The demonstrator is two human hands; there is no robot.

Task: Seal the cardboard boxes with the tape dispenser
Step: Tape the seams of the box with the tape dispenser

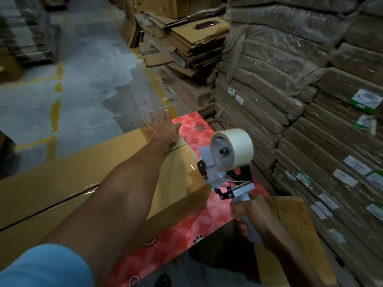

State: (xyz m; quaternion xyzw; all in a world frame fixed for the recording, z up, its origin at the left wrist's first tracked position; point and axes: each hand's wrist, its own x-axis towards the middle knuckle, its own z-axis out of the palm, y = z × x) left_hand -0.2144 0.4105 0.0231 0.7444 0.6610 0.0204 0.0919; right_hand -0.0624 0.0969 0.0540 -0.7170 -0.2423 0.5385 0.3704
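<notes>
Cardboard box (pixel 62 189) lies long & flat across the near left, on a red floral mat (pixel 186 228). Its centre seam runs lengthwise, and a glossy patch at the right end is prob. tape already down. The tape dispenser (pixel 226 168) sits off the box, just right of its near right corner, in the air over the mat. The right grip (pixel 255 216) is wrapped round its handle. The left grip (pixel 161 127) is spread flat, fingers straight, pressing the box's far end.

Risks, as I judge them:
- The left forearm lies along the top, so a tape run down the seam could hit it.
- The mat looks slick, so the box could slide if the palm pressure eases.
- The flaps could gap and the tape wrinkle, since corrugated board flexes.
- The cutter blade is near the fingers.

Materials: the box is matte tan corrugated board w/ crisp edges. The tape roll (pixel 232 150) is a pale, smooth cylinder on a grey metal frame. The floor (pixel 83 100) is worn grey concrete w/ chipped yellow lines. On the right are stacks of flat cartons (pixel 290 100), brown & ribbed under crinkly plastic wrap, w/ white labels.
</notes>
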